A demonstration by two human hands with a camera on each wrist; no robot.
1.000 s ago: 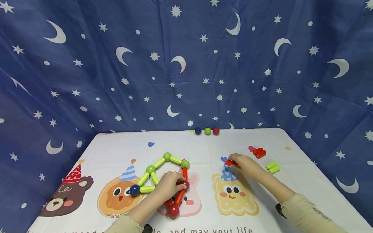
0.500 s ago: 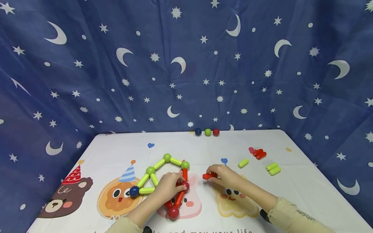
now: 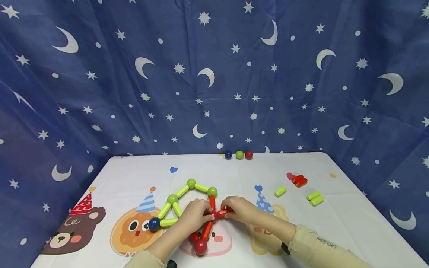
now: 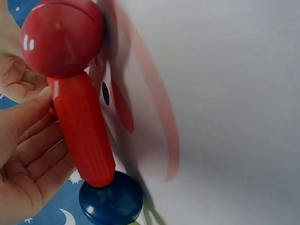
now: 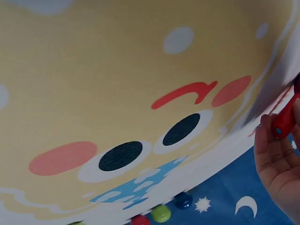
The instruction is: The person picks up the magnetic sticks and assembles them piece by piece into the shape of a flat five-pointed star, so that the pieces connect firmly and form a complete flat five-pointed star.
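A flat figure of magnetic rods and balls lies left of centre, with green rods [image 3: 182,191], red rods [image 3: 207,230], green balls [image 3: 191,183] and a blue ball [image 3: 154,224]. My left hand [image 3: 195,216] pinches a red ball [image 3: 214,216] on the figure's right side. From the right, my right hand [image 3: 239,209] pinches a red rod [image 3: 222,213], its far end right at that ball. The right wrist view shows this red rod [image 5: 284,119] between thumb and fingers. Another red ball [image 4: 63,38] is close up in the left wrist view; the left palm hides part of the figure.
Blue, green and red balls [image 3: 248,155] stand in a row at the back edge. Loose red rods [image 3: 299,181] and several green rods [image 3: 280,191] lie on the right. A printed white cloth [image 3: 140,167] covers the table, before a blue starry curtain [image 3: 214,74].
My right hand has carried the red rod leftward and nearer, up to the red ball. A loose green rod, earlier hidden by that hand, now shows. My left hand stays at the ball.
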